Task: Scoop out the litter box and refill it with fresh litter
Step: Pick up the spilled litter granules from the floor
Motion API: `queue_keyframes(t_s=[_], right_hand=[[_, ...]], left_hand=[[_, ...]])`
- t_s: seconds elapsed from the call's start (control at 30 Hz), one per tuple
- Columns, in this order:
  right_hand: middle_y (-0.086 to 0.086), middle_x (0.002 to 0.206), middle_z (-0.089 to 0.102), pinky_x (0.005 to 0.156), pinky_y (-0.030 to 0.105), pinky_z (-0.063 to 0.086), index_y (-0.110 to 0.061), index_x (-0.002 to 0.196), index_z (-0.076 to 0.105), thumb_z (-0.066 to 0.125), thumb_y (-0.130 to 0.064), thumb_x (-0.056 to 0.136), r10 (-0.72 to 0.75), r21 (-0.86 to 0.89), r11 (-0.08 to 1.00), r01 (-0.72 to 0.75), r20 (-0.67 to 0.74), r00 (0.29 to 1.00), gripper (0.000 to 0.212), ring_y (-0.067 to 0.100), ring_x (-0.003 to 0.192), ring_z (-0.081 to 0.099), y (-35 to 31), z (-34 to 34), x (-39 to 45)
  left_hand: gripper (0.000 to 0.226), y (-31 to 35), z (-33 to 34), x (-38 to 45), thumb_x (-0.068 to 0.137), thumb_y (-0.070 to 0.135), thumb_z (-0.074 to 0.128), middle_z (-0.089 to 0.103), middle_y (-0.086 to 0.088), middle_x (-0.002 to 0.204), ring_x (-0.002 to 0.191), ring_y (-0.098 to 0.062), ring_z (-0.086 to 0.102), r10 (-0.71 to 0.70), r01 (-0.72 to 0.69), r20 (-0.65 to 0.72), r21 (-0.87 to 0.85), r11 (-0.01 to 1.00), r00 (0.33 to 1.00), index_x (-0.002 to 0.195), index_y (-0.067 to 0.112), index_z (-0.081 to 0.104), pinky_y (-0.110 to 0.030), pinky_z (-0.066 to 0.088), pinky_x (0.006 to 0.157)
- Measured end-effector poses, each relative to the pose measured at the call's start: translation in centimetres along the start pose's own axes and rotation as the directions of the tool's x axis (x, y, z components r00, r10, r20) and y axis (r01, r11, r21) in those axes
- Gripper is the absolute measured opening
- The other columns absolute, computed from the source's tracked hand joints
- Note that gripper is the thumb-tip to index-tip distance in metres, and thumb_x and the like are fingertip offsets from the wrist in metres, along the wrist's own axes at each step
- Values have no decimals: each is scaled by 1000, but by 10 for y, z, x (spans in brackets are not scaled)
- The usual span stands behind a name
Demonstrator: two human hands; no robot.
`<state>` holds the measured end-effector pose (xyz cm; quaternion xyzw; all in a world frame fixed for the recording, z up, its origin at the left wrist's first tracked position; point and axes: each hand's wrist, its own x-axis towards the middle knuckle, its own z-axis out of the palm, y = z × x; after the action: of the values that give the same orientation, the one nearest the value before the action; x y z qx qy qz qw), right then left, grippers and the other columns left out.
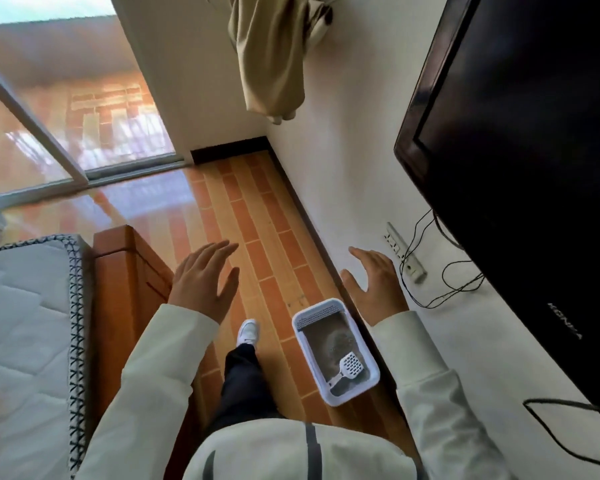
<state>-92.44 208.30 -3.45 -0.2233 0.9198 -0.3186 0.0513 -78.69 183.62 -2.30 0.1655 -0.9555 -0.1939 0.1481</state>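
A white litter box (370, 362) sits on the tiled floor against the right wall, far below me. Grey litter (336, 341) lies inside it, and a white slotted scoop (347, 368) rests on the litter near the box's close end. My left hand (203, 278) is held out above the floor, palm down, fingers apart and holding nothing. My right hand (374, 284) hovers above and beyond the box's far end, also spread and holding nothing. Neither hand touches the box or the scoop.
A bed with a grey mattress (25, 327) and wooden frame (125, 278) stands at left. A black TV (520, 161) hangs on the right wall above a power strip (404, 252) and cables. A sliding glass door (66, 133) is ahead. My foot (248, 332) stands left of the box.
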Motion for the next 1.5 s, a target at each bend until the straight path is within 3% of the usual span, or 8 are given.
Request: queue_keyframes(t_s=[0.17, 0.43, 0.67, 0.9, 1.17, 1.3, 1.5], right_hand=[[10, 132, 56, 105, 41, 39, -11, 133, 53, 59, -26, 92, 129, 26, 992, -127, -105, 986, 44, 25, 128, 42, -22, 23, 76], [11, 132, 55, 103, 38, 40, -11, 134, 53, 59, -24, 93, 362, 82, 932, -353, -209, 908, 44, 24, 129, 42, -37, 49, 140], [8, 138, 49, 100, 33, 41, -17, 137, 49, 56, -30, 94, 506, 104, 863, -495, -191, 841, 46, 20, 129, 40, -19, 63, 159], [8, 132, 55, 104, 38, 41, -12, 133, 53, 58, -25, 94, 484, 101, 875, -473, -178, 857, 42, 20, 128, 41, 2, 82, 187], [9, 132, 53, 101, 35, 42, -14, 133, 52, 56, -27, 94, 487, 47, 873, -486, -142, 862, 41, 20, 127, 43, 93, 184, 227], [9, 131, 55, 103, 41, 43, -11, 131, 53, 57, -25, 94, 499, 20, 865, -501, -146, 854, 40, 22, 127, 42, 166, 267, 246], [8, 132, 54, 100, 33, 41, -12, 132, 52, 53, -29, 95, 483, -64, 868, -492, -120, 868, 41, 19, 125, 43, 287, 409, 263]], left_hand=[[38, -38, 6, 125, 95, 32, 44, 58, -6, 131, 123, -29, 52, 158, -159, 94, 1, 987, 983, 129, 17, 55, -50, 40, 104], [46, -59, 21, 267, 92, 38, 36, 60, -6, 128, 121, -28, 54, 410, -412, 253, -46, 910, 876, 128, 17, 56, -47, 38, 103], [37, -54, 55, 317, 92, 22, 56, 59, -8, 129, 122, -30, 53, 488, -481, 294, -101, 871, 822, 128, 14, 56, -49, 38, 102], [36, -57, 108, 333, 92, 21, 53, 59, -8, 129, 122, -31, 52, 469, -447, 302, -145, 883, 830, 128, 14, 56, -51, 39, 103], [35, -114, 245, 346, 92, 18, 53, 60, -10, 127, 122, -32, 53, 494, -472, 281, -147, 869, 823, 126, 11, 56, -50, 37, 103], [35, -162, 347, 346, 94, 19, 49, 59, -7, 130, 125, -29, 51, 539, -522, 293, -139, 841, 790, 128, 13, 55, -50, 34, 105], [39, -239, 516, 334, 95, 23, 44, 56, -8, 133, 127, -28, 49, 580, -566, 312, -144, 812, 752, 132, 13, 50, -52, 36, 106]])
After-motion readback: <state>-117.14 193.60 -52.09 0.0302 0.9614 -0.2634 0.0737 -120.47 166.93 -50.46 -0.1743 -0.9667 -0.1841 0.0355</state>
